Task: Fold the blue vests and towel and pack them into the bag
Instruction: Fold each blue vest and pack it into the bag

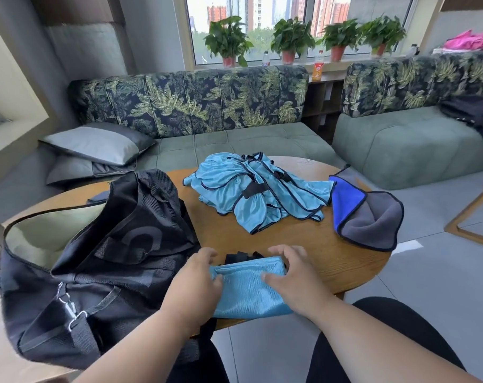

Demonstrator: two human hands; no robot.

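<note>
A folded blue vest (pixel 247 293) lies at the near edge of the round wooden table (pixel 326 261). My left hand (pixel 196 283) grips its left side, thumb on top and fingers curled over the far edge. Gripping the right side in the same way is my right hand (pixel 292 277). A heap of unfolded blue vests (pixel 258 193) with black trim sits at the table's middle. The blue and grey towel (pixel 368 214) lies crumpled at the right edge. The black mesh bag (pixel 96 261) stands open on the left, its mouth facing up.
A leaf-patterned green sofa (pixel 234 139) curves behind the table, with two grey cushions (pixel 96 150) at the left. Potted plants (pixel 290 40) and bottles line the windowsill. My dark-clothed legs are under the table's near edge. Grey tiled floor lies to the right.
</note>
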